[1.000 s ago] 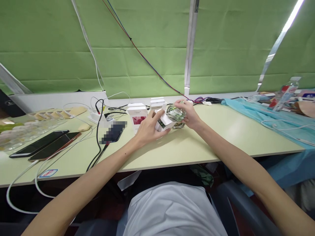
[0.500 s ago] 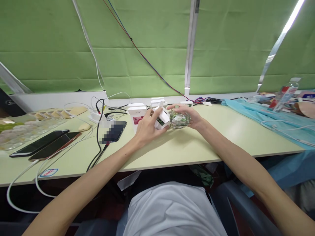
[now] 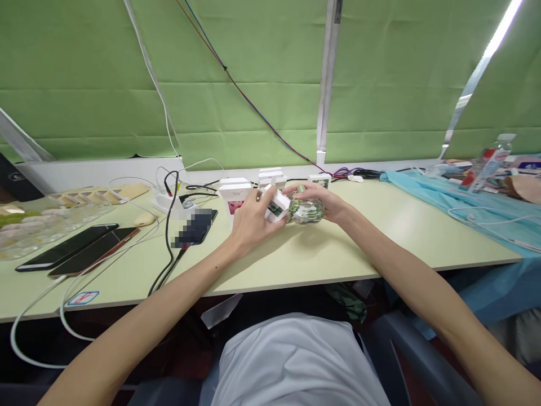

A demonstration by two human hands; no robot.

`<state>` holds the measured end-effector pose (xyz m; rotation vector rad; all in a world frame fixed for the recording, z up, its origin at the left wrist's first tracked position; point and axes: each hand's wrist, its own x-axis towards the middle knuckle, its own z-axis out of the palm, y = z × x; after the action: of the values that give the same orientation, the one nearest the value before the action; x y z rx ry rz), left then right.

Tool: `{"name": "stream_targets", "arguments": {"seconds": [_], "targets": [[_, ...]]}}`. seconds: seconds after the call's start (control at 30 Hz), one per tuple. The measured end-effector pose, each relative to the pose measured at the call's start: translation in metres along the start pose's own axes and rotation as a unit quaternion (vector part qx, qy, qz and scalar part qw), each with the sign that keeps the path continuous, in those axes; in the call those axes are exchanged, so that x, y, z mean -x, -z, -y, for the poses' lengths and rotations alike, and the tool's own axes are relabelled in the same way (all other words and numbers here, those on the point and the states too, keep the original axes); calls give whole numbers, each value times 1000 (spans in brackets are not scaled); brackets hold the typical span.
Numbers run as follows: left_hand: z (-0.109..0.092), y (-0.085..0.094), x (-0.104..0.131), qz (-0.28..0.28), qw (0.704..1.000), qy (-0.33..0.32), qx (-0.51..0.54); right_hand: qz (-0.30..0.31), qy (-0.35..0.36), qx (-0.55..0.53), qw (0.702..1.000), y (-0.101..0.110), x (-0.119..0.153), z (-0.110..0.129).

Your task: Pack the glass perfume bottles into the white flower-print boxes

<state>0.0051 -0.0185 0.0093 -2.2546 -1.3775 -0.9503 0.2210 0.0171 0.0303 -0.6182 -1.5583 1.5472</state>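
My left hand [image 3: 252, 221] is wrapped around a small white box [image 3: 278, 205] with a green leafy picture on its side. The box is tilted, one end facing right. My right hand [image 3: 329, 202] grips a clear glass bottle [image 3: 306, 211] with green in it and a pale green cap, which looks like a perfume bottle. It lies close against the box's right end; I cannot tell whether they touch. Just behind my left hand stands a white box with a pink picture [image 3: 233, 197]. More white boxes [image 3: 271, 176] stand behind both hands.
Two phones [image 3: 67, 246] lie at left, and another phone [image 3: 198, 225] lies nearer the middle beside black cables [image 3: 169, 248]. A power strip [image 3: 169, 206] stands behind. At right are a blue cloth [image 3: 460, 203] and a plastic bottle [image 3: 490, 163]. A green curtain hangs behind the table [image 3: 338, 254].
The glass bottle has turned in my right hand, so its green contents and cap show more clearly. It has shifted slightly left. My left hand and the box have hardly moved.
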Motion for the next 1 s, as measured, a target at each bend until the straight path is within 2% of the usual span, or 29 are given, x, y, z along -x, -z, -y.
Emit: {"name": "stream_targets", "arguments": {"seconds": [0.6, 1.0], "targets": [[-3, 2, 0, 15, 1000, 23, -16, -20, 3, 28, 999, -3, 3, 3], [-4, 2, 1, 22, 999, 37, -24, -15, 15, 99, 995, 2, 2, 0]]}}
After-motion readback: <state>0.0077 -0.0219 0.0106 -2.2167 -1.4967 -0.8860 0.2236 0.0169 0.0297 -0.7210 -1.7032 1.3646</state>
